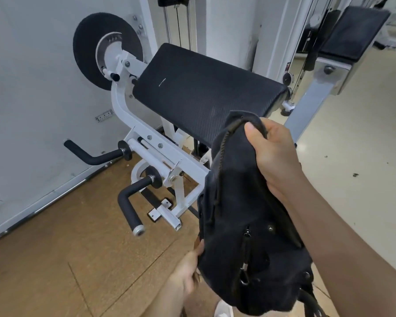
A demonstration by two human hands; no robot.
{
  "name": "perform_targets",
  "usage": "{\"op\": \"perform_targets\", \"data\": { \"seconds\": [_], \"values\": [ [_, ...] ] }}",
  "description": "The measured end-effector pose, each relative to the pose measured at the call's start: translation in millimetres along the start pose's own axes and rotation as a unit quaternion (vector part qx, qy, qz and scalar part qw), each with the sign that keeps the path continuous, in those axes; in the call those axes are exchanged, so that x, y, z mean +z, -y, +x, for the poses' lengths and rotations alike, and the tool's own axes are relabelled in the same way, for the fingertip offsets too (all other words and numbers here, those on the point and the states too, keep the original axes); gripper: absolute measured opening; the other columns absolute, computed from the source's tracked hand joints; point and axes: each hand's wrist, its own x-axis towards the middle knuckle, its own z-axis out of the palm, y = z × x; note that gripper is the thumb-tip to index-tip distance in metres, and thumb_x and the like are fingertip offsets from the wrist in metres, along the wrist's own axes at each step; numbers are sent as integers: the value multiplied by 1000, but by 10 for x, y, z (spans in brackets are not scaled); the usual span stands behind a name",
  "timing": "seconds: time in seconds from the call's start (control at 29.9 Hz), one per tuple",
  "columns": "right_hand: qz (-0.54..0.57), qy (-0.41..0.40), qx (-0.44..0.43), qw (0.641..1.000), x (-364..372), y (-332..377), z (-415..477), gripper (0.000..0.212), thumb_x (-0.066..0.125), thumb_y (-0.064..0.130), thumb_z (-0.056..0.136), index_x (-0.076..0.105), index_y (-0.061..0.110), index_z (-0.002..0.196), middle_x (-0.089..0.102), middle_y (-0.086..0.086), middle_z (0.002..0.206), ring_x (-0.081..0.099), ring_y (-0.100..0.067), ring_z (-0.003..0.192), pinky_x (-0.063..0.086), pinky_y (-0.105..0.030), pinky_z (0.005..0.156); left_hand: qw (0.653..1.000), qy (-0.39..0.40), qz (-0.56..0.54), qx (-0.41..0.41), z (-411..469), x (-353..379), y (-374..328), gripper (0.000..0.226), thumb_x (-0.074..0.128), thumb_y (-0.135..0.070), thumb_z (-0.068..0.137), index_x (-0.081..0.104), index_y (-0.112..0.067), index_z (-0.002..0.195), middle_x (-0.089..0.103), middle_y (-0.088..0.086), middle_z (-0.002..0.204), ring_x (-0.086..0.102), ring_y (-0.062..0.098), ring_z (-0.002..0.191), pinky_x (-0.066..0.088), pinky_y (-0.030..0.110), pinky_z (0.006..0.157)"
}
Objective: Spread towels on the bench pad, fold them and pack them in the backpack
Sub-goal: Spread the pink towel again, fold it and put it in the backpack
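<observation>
A black backpack hangs in front of me, below and to the right of the bench pad. My right hand grips its top edge near the zip. At the bag's lower left side, my left hand holds the fabric. The black textured bench pad slopes across the middle of the view with nothing lying on it. No towels are visible.
The pad belongs to a white gym machine with a black weight disc, padded handles and a frame low on the wooden floor. A white wall stands at left. Another padded seat stands at the upper right over a pale floor.
</observation>
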Motion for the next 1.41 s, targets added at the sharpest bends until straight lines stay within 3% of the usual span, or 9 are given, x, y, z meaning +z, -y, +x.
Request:
{"op": "perform_targets", "data": {
  "seconds": [0.27, 0.4, 0.6, 0.67, 0.77, 1.0, 1.14, 1.27, 1.41],
  "values": [
    [41, -116, -38, 992, -553, -16, 213, 16, 53, 14, 93, 66, 14, 85, 62, -2, 86, 56, -13, 81, 46, -30, 74, 949, -94, 8, 302, -971, 285, -1379, 14, 70, -19, 88, 58, -13, 93, 71, 13, 98, 66, 21, 80, 53, 35, 76],
    [48, -99, -2, 994, -517, -56, 201, 19, 50, 12, 96, 64, 18, 85, 67, -1, 82, 62, -13, 77, 49, -25, 69, 841, -155, 157, 494, -1394, 277, -2832, 23, 78, -24, 77, 62, -14, 90, 65, -2, 80, 60, 13, 72, 47, 24, 66],
    [-149, 76, 143, 975, -163, -406, 49, 12, 50, 12, 88, 57, 3, 91, 62, -21, 85, 58, -32, 73, 41, -33, 61, 587, -367, 552, 465, -763, 101, -3329, 34, 63, -34, 88, 58, -22, 119, 54, 9, 123, 50, 33, 118, 42, 50, 99],
    [-199, 118, 193, 953, -45, -599, -38, 21, 51, 18, 80, 55, 0, 90, 62, -25, 86, 62, -39, 78, 40, -33, 61, 533, -273, 609, 521, -632, 161, -3002, 34, 56, -22, 89, 60, -21, 123, 55, 9, 124, 50, 32, 120, 43, 47, 99],
    [-224, 120, 227, 940, 5, -693, -66, 15, 51, 20, 80, 50, 5, 81, 54, -18, 70, 57, -30, 64, 36, -31, 57, 526, -74, 693, 487, -441, 239, -2326, 47, 55, -38, 87, 55, -23, 131, 55, 0, 131, 49, 24, 124, 43, 42, 102],
    [-272, 91, 105, 952, -88, -625, -51, 45, 57, 18, 87, 34, 38, 120, 65, 1, 79, 62, -15, 65, 53, -40, 65, 640, -153, 642, 393, -192, 196, -2160, 44, 57, -53, 87, 51, -30, 123, 57, -5, 117, 51, 18, 118, 40, 43, 92],
    [-296, 140, -65, 943, -2, -655, -106, 72, 44, 7, 94, 21, 58, 140, 55, 10, 98, 57, -8, 80, 51, -29, 70, 604, -160, 681, 382, -198, 461, -2150, 48, 63, -56, 81, 45, -34, 120, 56, -6, 113, 48, 21, 115, 35, 45, 89],
    [-301, 125, -83, 942, 39, -751, -89, 56, 40, 4, 95, 47, 40, 138, 43, 13, 90, 49, -5, 82, 41, -18, 68, 566, -138, 694, 423, -93, 507, -2121, 20, 65, -45, 86, 62, -36, 104, 44, -8, 102, 42, 18, 112, 34, 39, 90],
    [-306, 64, -45, 949, -22, -686, -58, 42, 48, 9, 92, 59, 27, 128, 53, 15, 92, 52, 2, 88, 40, -12, 70, 699, -81, 562, 435, -173, 325, -2260, 8, 74, -28, 84, 75, -21, 89, 71, -4, 87, 63, 12, 86, 47, 27, 76]
  ]
}}
